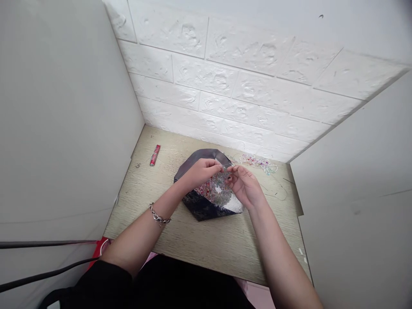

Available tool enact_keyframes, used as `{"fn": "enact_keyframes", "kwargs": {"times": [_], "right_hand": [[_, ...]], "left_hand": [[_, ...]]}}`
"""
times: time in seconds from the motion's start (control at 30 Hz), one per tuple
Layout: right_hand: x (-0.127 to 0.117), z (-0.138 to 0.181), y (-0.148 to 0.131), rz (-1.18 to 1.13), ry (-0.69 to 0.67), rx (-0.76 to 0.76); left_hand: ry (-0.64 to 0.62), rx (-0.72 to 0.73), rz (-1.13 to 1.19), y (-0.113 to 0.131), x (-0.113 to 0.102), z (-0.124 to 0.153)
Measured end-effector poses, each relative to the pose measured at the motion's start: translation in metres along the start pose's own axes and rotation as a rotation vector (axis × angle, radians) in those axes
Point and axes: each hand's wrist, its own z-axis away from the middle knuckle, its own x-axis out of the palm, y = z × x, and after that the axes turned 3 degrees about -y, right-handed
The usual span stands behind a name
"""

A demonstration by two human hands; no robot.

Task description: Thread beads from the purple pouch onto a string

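Observation:
Over the dark tray (197, 207), both hands meet close together. My left hand (206, 169) is closed, thumb and index finger pinching what looks like a thin thread (227, 164). The strand runs across the small gap to my right hand (243, 182), whose fingertips are pinched on its other side; its lower fingers curl loosely. Any bead at the fingertips is too small to make out. Below the hands lies a heap of small pink, red and clear beads (210, 189) in the tray. My right hand covers part of the tray's right side.
Strung beads (257, 162) lie at the table's back right, with a loose strand (285, 193) nearby. A red tube-like object (155, 155) rests at the back left. White brick-patterned wall (219, 81) and side panels (64, 107) enclose the wooden table (206, 240).

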Motion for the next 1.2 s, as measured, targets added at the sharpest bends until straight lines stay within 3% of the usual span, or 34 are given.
{"fn": "enact_keyframes", "kwargs": {"times": [0.43, 0.7, 0.9, 1.2], "right_hand": [[-0.001, 0.001, 0.001, -0.007, 0.020, 0.002], [-0.002, -0.001, 0.003, -0.083, 0.064, 0.004], [-0.001, -0.001, 0.008, -0.166, 0.042, 0.034], [0.002, -0.002, 0.016, -0.234, 0.080, 0.045]], "left_hand": [[-0.016, -0.011, 0.013, 0.004, 0.000, 0.002], [-0.095, 0.071, 0.080, 0.007, 0.000, 0.008], [-0.057, 0.160, 0.059, 0.004, 0.002, 0.008], [0.111, 0.249, -0.250, 0.006, 0.010, 0.014]]}}
